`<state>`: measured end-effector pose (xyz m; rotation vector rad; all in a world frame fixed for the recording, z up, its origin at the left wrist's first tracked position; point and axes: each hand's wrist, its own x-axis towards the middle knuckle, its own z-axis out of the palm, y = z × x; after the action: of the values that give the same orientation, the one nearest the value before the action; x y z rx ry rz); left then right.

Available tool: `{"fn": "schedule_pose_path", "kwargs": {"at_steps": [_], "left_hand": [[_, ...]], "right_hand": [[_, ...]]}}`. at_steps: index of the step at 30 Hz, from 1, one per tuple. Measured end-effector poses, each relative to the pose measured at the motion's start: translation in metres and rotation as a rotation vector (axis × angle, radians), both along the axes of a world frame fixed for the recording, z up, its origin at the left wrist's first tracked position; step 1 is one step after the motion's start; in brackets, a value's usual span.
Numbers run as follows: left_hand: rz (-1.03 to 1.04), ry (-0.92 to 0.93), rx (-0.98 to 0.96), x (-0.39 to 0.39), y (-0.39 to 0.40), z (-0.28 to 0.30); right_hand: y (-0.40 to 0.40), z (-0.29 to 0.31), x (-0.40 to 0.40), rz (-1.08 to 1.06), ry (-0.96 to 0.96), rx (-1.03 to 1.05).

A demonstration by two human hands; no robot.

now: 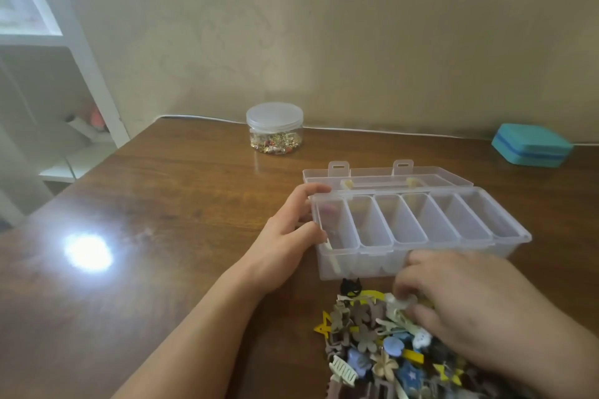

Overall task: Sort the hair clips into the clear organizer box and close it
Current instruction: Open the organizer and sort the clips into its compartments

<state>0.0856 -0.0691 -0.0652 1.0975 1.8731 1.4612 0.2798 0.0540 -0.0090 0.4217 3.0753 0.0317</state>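
A clear organizer box (418, 230) is sitting open on the brown wooden table (162, 204), right of centre, with its lid (385, 176) folded back flat on the far side. The row of long compartments is looking empty, though something faint and pinkish is showing through the wall of the leftmost one (too blurred to name).

The left hand (288, 233) is lying against the box's left end, fingers curled over the far-left corner of the rim and thumb pressing near the side wall, gripping the box.

Just near of the box, a heap of hair clips (382, 340) is lying on the table: flower shapes in beige and brown, a yellow star, blue pieces, a pale comb-like claw, and a black cat-eared clip at the far edge, closest to the box.

The right hand (466, 304) is resting over the right part of the heap, its fingertips pinching at a pale clip at the top of the pile; motion blur is making the exact hold hard to read.

Farther back, a lidded clear jar (275, 128) of small gold-coloured bits is standing near the wall, and a teal case (531, 149) is lying at far right.
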Motion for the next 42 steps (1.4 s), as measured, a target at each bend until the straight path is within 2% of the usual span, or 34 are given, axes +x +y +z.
{"fn": "schedule_pose_path", "kwargs": {"at_steps": [5,8,10,11,12,14,17,20,23,25,27,30,32,35,40,42], "left_hand": [[0.001,0.025,-0.001,-0.002,0.001,0.000],[0.041,0.062,0.008,-0.001,0.003,0.000],[0.068,0.078,0.015,-0.001,0.005,0.001],[0.076,0.085,0.017,-0.001,0.006,0.001],[0.081,0.088,0.018,0.000,0.006,0.002],[0.088,0.086,0.024,0.001,0.007,0.003],[0.091,0.086,0.036,0.001,0.007,0.004],[0.085,0.102,0.041,0.003,0.007,0.004],[0.086,0.106,0.043,0.004,0.006,0.005],[0.089,0.100,0.034,0.005,0.006,0.005],[0.089,0.086,0.032,0.004,0.006,0.005],[0.084,0.074,0.054,0.002,0.007,0.004],[0.082,0.069,0.070,0.002,0.007,0.004],[0.112,0.043,0.084,0.002,0.007,0.003],[0.324,-0.018,0.159,-0.001,0.011,0.001],[0.349,-0.037,0.159,-0.002,0.012,0.002]], "right_hand": [[-0.003,0.008,0.000,0.001,0.069,-0.106],[-0.003,0.021,0.003,-0.025,0.149,-0.370],[-0.006,0.029,-0.004,-0.052,0.358,-0.608],[-0.006,0.029,-0.011,-0.065,0.483,-0.643],[-0.006,0.027,-0.021,-0.085,0.569,-0.610],[-0.008,0.016,-0.040,-0.115,0.610,-0.448],[-0.014,0.002,-0.052,-0.100,0.573,-0.234],[-0.016,0.000,-0.045,-0.004,0.523,-0.155],[-0.011,0.009,-0.029,0.074,0.516,-0.215],[-0.004,0.031,-0.009,-0.014,0.502,-0.382],[0.013,0.044,0.007,-0.111,0.302,-0.428],[0.031,0.045,0.021,-0.228,-0.057,-0.298],[0.035,0.034,0.018,-0.275,-0.164,-0.176],[0.034,0.022,0.011,-0.268,-0.154,-0.009],[0.027,0.015,-0.001,-0.237,-0.159,0.115],[0.021,0.013,-0.005,-0.219,-0.172,0.118]]}}
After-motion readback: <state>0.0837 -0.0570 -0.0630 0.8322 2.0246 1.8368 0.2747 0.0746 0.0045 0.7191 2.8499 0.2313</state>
